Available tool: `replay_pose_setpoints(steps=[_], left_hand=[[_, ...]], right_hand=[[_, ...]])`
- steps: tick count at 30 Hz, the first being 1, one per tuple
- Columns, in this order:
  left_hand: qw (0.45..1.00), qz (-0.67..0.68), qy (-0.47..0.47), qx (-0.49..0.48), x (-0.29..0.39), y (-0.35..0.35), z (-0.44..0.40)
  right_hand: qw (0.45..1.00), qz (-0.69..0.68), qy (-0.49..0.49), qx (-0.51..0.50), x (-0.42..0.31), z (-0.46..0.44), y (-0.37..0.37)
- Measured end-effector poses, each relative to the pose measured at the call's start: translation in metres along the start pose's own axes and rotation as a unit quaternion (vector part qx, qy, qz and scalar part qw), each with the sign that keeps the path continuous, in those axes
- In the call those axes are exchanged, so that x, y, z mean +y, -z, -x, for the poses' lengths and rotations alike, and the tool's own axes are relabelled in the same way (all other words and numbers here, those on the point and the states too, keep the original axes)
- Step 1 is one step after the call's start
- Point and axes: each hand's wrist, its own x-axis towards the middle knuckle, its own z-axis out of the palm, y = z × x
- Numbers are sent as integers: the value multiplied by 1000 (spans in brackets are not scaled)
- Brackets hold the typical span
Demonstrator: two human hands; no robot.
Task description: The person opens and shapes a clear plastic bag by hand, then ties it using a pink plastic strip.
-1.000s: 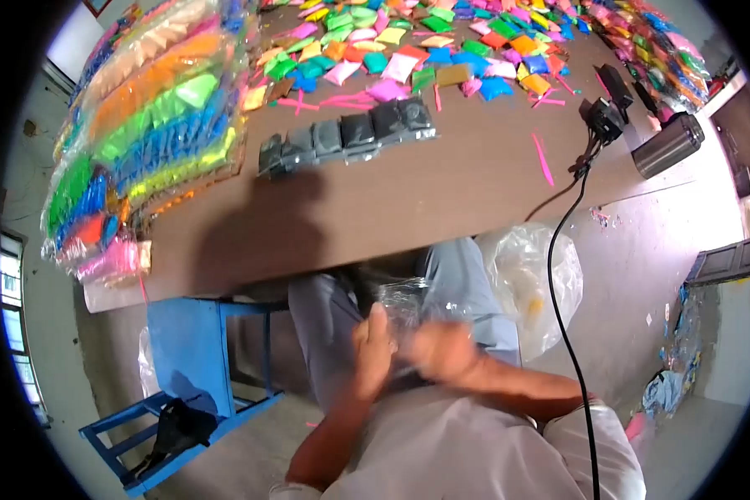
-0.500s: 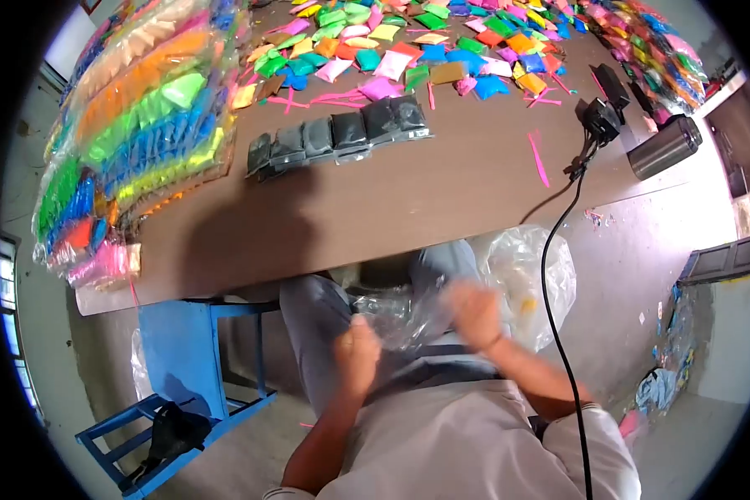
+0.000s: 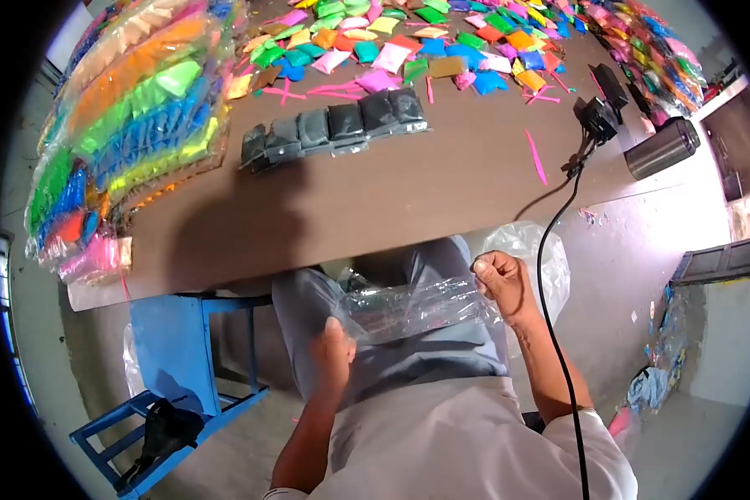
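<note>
A clear plastic bag (image 3: 417, 310) is stretched flat over the lap, between the two hands. My left hand (image 3: 333, 352) is closed at the bag's left end, thumb up, its fingers slightly blurred. At the right end, my right hand (image 3: 500, 279) pinches the bag's edge between thumb and fingers. On the brown table (image 3: 358, 208) in front lies a row of black packets (image 3: 333, 127). Behind them, many small colourful packets (image 3: 392, 58) are spread out with pink strips (image 3: 536, 157) among them.
Large clear bags of coloured packets (image 3: 142, 108) stand at the table's left, others (image 3: 642, 50) at the back right. A black cable (image 3: 550, 308) hangs past my right arm. A metal bottle (image 3: 662, 148) lies at the right; a blue stool (image 3: 171, 350) stands below left.
Both hands have moved apart, the left one leftwards and the right one up and right. The crumpled clear bag is now spread wide between them.
</note>
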Motion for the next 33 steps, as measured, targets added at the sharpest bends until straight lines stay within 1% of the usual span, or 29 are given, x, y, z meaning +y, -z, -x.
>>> replay_pose_setpoints(steps=[1, 2, 4, 5, 7, 8, 11, 12, 13, 15, 17, 19, 21, 22, 23, 24, 25, 26, 28, 30, 32, 33], left_hand=[[999, 47, 2, 17, 6, 0, 1], [998, 61, 11, 27, 15, -3, 2], [998, 60, 3, 27, 17, -2, 1], [998, 62, -4, 26, 17, -3, 1], [996, 86, -11, 19, 5, 3, -5], [994, 109, -17, 12, 4, 5, -7], [993, 117, -12, 15, 7, 6, -4], [993, 116, -13, 14, 7, 6, -4], [993, 121, -13, 6, 8, 6, -3], [992, 124, -15, -3, 10, 5, -3], [995, 94, -15, -11, 15, 5, -4], [996, 80, -19, -26, 13, 9, -8], [997, 64, -23, -41, 5, 20, -15], [998, -51, -38, -20, -2, 28, -21], [985, -165, -52, 0, -3, 34, -24], [985, -165, -52, 0, -5, 39, -25], [998, 13, -50, -28, -5, 44, -26], [979, 192, -47, -56, -6, 46, -27], [979, 187, -54, -57, -5, 49, -29], [979, 182, -61, -60, -1, 47, -31], [990, 118, -70, -45, 7, 43, -32], [990, 118, -69, -45, 10, 42, -34]], right_hand=[[1000, 0, -3, -3, 1, 1, 1], [1000, -15, 0, -21, 1, 0, 2], [998, -20, -9, -62, -6, 0, 5], [998, -20, -8, -62, -6, -2, 8], [994, 18, 15, -105, -5, -5, 14], [989, 52, 5, -138, -12, -7, 20], [984, 70, 15, -161, -11, -11, 24], [984, 62, -33, -166, -13, -9, 20], [984, 61, -32, -165, -16, -8, 15], [962, 104, -27, -251, -22, -6, 7], [962, 78, -33, -260, -19, -5, 7], [959, -55, 23, -277, -22, -1, 6], [953, -58, 19, -295, -29, 1, 10], [951, -64, 14, -303, -31, 1, 11], [948, -69, 9, -309, -32, 1, 13], [945, -34, 20, -325, -25, -3, 18], [945, -34, 20, -325, -24, -3, 18], [947, -24, 23, -321, -23, -3, 17], [948, -15, 26, -318, -20, -2, 14], [952, -7, 65, -299, -17, -2, 11], [950, 20, 64, -306, -14, -3, 11], [946, 46, 63, -313, -14, -3, 12]])
